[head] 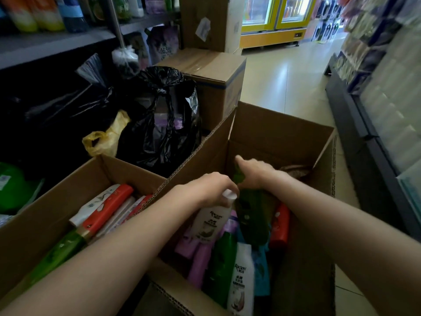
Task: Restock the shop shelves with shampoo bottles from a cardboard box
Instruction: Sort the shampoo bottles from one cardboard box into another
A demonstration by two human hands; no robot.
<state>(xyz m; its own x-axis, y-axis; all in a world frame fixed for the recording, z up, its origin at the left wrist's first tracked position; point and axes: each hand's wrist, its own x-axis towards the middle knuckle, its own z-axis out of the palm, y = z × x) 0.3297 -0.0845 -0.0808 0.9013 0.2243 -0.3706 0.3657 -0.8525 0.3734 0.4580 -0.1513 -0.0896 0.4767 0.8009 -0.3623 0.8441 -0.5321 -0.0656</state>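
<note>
Your forearms reach into the cardboard box (280,142), left hand (211,188) gripping the white bottle (210,221) by its cap, right hand (257,171) clasping the green bottle (250,215); lift both straight up, clear of neighbouring bottles.

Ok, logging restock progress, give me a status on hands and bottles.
Left hand grips white bottle by its cap. Right hand grips dark green bottle. Both over open cardboard box, more bottles inside. Nothing in the way.
</note>
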